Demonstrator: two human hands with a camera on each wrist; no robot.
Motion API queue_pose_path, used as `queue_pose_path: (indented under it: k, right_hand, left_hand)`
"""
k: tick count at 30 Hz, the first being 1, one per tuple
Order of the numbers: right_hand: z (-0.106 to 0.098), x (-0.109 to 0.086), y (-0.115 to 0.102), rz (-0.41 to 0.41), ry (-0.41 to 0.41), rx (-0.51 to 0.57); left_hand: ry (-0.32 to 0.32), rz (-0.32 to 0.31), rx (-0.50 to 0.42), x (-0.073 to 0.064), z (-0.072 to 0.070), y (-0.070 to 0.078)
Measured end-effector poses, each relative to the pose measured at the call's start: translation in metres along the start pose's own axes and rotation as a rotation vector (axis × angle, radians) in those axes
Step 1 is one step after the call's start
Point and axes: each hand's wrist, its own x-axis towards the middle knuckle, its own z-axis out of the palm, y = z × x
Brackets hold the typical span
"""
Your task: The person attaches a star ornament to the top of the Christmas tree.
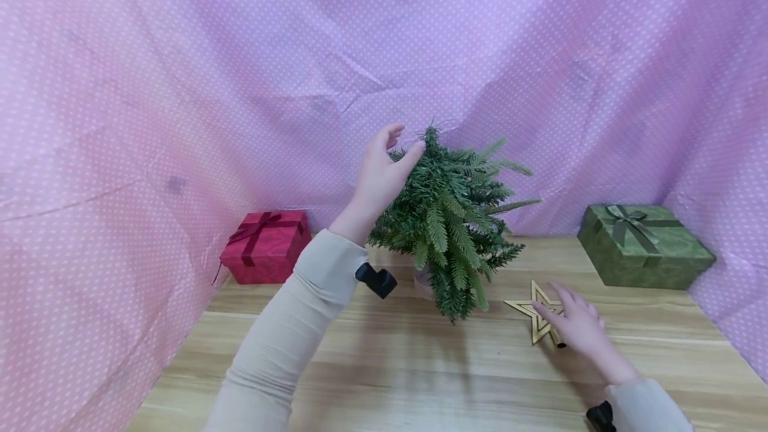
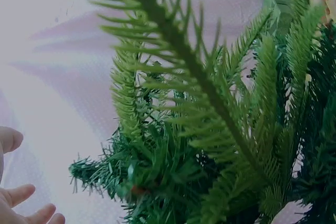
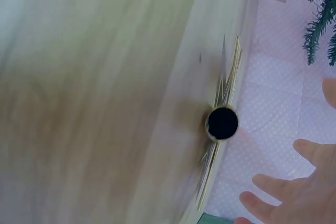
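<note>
A small green artificial Christmas tree (image 1: 450,219) stands mid-table. My left hand (image 1: 384,175) is raised beside its top, with thumb and fingers spread apart and nothing between them. In the left wrist view, that hand's fingers (image 2: 21,195) show at the left edge, apart from the branches. A gold star tree topper (image 1: 536,312) lies on the table to the right of the tree. Over it hovers my right hand (image 1: 577,325), fingers extended. The right wrist view shows the star's dark round tube opening (image 3: 222,123), with a gap between it and the fingertips (image 3: 304,146).
A red gift box (image 1: 267,249) with a dark ribbon sits at the back left of the wooden table (image 1: 372,379). At the back right is a green gift box (image 1: 645,245) with a bow. Pink dotted cloth (image 1: 336,52) hangs behind and around the table.
</note>
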Motion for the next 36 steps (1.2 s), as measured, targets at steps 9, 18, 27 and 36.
queue_pose_path:
  k: [9, 18, 27, 36]
  right_hand:
    - [-0.003, 0.007, 0.008, -0.006, -0.025, -0.032]
    - [-0.004, 0.012, 0.012, -0.026, -0.050, -0.051]
    - [-0.005, 0.019, 0.020, -0.079, -0.082, -0.104]
    - [-0.004, 0.026, 0.027, -0.106, -0.146, -0.121]
  left_hand:
    - [-0.015, -0.038, 0.013, 0.013, 0.014, 0.001]
    - [-0.037, -0.057, 0.033, 0.020, 0.025, -0.008]
    - [-0.082, -0.120, 0.072, 0.019, 0.030, -0.022]
    - [-0.107, -0.130, 0.067, 0.015, 0.034, -0.028]
